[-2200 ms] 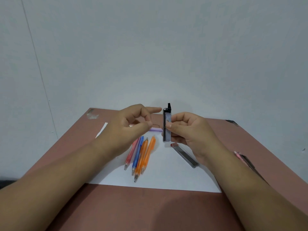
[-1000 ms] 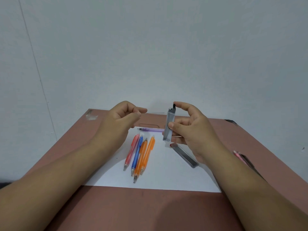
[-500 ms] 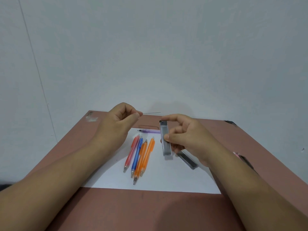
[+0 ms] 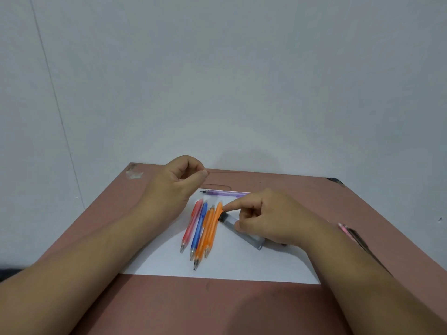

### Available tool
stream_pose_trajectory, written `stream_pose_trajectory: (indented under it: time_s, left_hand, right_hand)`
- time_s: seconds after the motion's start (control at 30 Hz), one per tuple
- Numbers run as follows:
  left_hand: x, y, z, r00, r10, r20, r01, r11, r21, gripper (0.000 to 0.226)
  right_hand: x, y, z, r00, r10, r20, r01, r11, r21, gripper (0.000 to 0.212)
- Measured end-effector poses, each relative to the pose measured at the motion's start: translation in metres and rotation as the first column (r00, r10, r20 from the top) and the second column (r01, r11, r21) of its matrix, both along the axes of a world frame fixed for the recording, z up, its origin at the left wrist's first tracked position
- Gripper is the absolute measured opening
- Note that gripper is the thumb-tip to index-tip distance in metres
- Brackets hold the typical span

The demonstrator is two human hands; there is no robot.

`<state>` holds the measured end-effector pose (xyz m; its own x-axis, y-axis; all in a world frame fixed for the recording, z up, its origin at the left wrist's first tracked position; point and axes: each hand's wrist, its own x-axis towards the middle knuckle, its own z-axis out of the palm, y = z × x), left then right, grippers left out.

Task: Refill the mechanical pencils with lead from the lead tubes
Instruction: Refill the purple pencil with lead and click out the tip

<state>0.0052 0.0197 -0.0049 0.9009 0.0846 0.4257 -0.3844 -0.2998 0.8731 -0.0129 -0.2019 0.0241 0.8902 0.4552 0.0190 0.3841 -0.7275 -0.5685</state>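
My left hand (image 4: 179, 183) is raised over the far left of the white paper (image 4: 242, 267) and pinches a thin pencil lead (image 4: 225, 172) that points right. My right hand (image 4: 273, 220) holds a clear lead tube (image 4: 249, 235) low on the paper, thumb on its side and index fingertip on its black cap. Just left of the tube lie a red pencil (image 4: 192, 226), a blue pencil (image 4: 198, 229) and two orange pencils (image 4: 210, 232), tips toward me. A purple pencil (image 4: 225, 193) lies crosswise at the paper's far edge. The second lead tube is hidden behind my right hand.
The paper lies on a brown table (image 4: 217, 308) that stands against a pale wall. A pink pen (image 4: 343, 228) and a dark object lie near the table's right edge. A scuffed patch (image 4: 134, 172) marks the far left corner.
My right hand has shut the tube's cap and lowered the tube from upright in the air down onto the paper beside the orange pencils. My left hand still pinches the drawn-out lead.
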Motion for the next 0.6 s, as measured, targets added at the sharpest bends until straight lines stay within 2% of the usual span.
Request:
stream_pose_trajectory:
  time_s: [0.1,0.17,0.27,0.4,0.47,0.6]
  left_hand:
    - [-0.001,0.0,0.0,1.0,-0.004,0.0,0.004,1.0,0.018,0.011]
    - [-0.001,0.0,-0.001,1.0,0.001,0.005,-0.001,0.999,0.038,0.01]
    - [-0.002,-0.002,-0.002,1.0,0.012,0.025,-0.014,0.995,0.102,0.01]
    - [-0.007,-0.008,0.0,0.993,0.011,0.116,-0.042,0.962,0.271,0.011]
    - [-0.009,-0.01,0.0,0.984,-0.014,0.177,-0.049,0.937,0.345,0.014]
    - [-0.008,-0.01,-0.002,0.963,-0.041,0.266,-0.071,0.915,0.398,0.025]
  right_hand:
    - [0.002,-0.001,-0.004,0.993,-0.054,0.105,0.051,0.998,0.031,0.02]
    - [0.005,-0.002,-0.008,0.964,-0.111,0.24,0.079,0.987,0.14,0.009]
    - [0.011,-0.002,-0.013,0.858,-0.185,0.479,0.048,0.957,0.285,0.006]
    - [0.015,0.002,-0.017,0.689,-0.158,0.707,0.037,0.982,0.183,0.02]
    - [0.015,0.007,-0.02,0.639,-0.133,0.757,0.046,0.99,0.134,0.021]
    - [0.016,0.013,-0.023,0.577,-0.089,0.812,0.054,0.996,0.071,0.012]
